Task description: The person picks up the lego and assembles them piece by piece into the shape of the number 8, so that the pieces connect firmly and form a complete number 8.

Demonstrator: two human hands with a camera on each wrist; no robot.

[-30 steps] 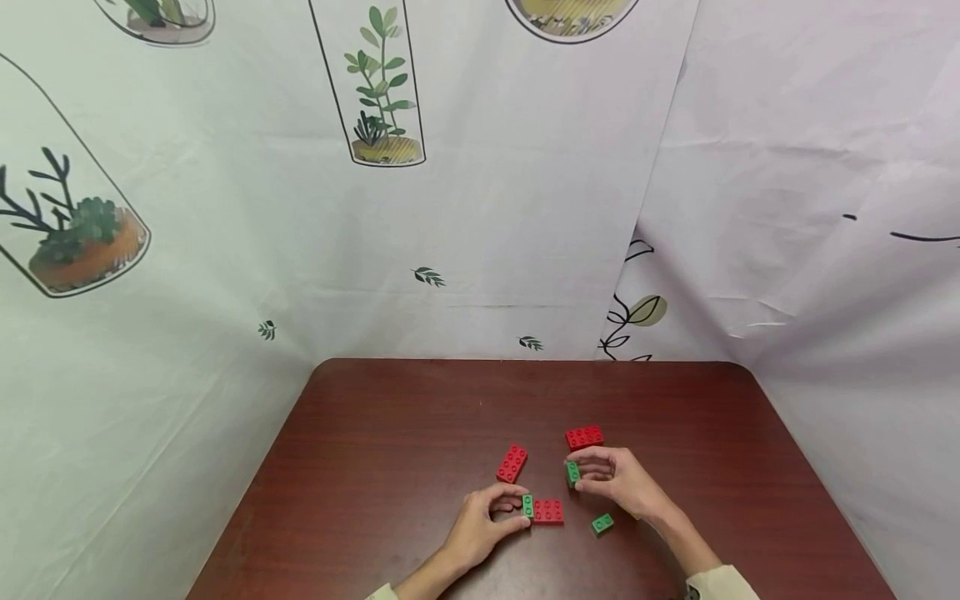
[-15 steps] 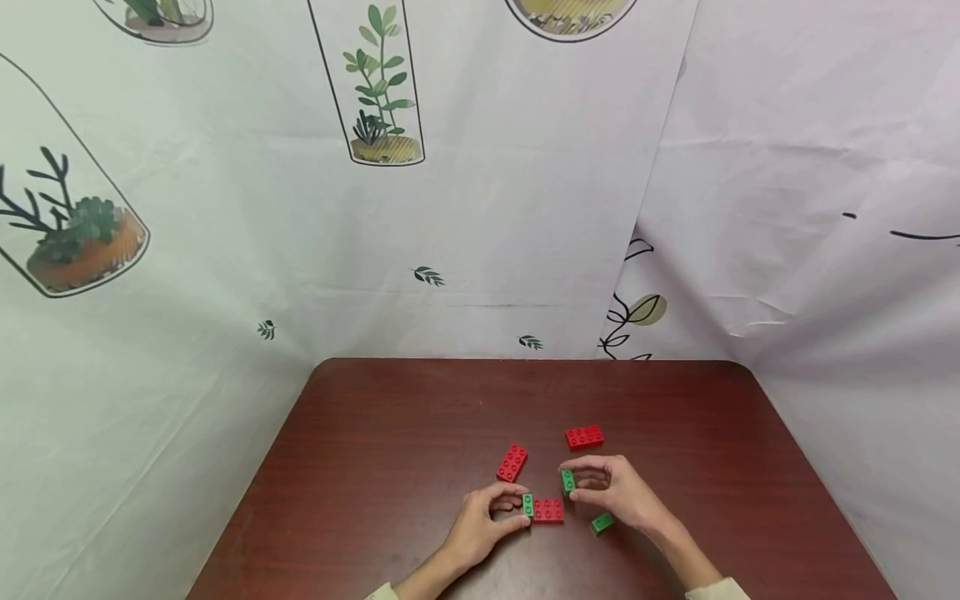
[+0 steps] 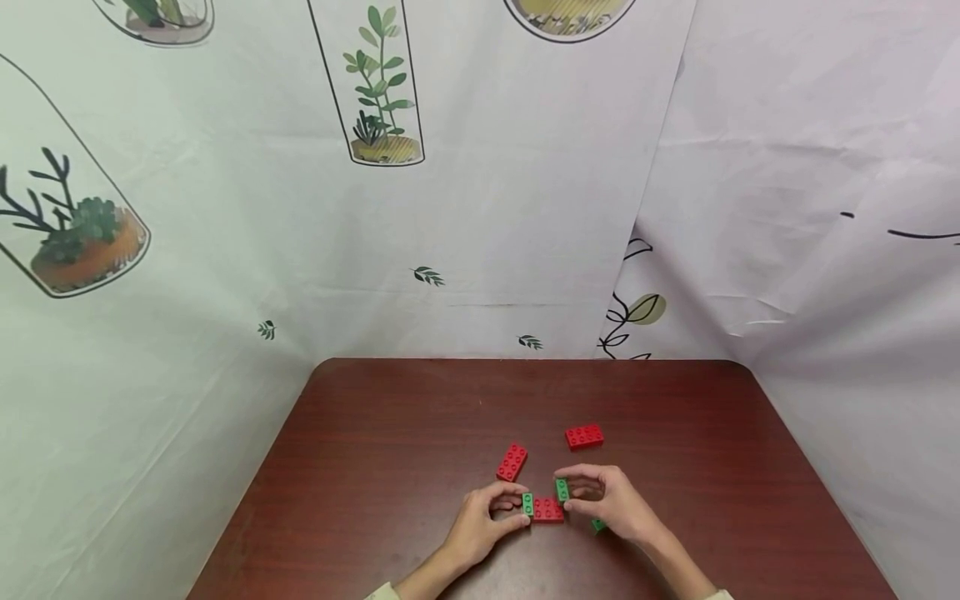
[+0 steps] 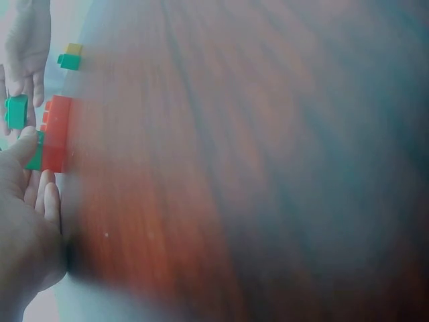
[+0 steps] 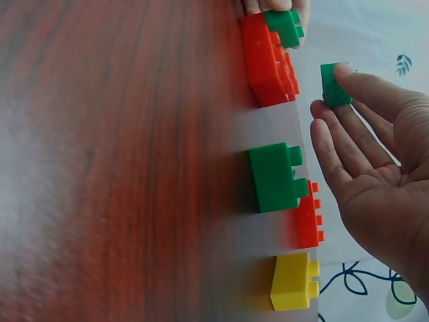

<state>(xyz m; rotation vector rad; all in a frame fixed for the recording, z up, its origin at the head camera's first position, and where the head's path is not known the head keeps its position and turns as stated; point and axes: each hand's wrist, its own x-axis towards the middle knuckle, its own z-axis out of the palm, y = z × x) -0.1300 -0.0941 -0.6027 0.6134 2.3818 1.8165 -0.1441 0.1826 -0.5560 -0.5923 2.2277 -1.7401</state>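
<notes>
A red building brick [image 3: 548, 514] lies on the table, with a small green brick [image 3: 528, 503] on its left end. My left hand [image 3: 482, 527] pinches that green brick between thumb and fingers. Between thumb and fingertips, my right hand [image 3: 621, 505] holds a second green brick [image 3: 562, 490]. In the right wrist view this held brick [image 5: 335, 86] is raised off the table, apart from the red brick [image 5: 261, 64]. The head view shows it over the red brick's right end. Another green brick [image 5: 273, 178] stands on the table, partly covered by my right hand in the head view.
Two more red bricks lie farther back, one angled at left [image 3: 512, 462] and one at right [image 3: 584, 437]. A yellow brick [image 5: 291, 283] shows in the right wrist view. The brown table [image 3: 405, 417] meets a white printed curtain [image 3: 480, 208] behind.
My right hand has moved left and nearer, bringing its green brick over the red brick's right end. It now covers more of the loose green brick. The left hand has stayed still.
</notes>
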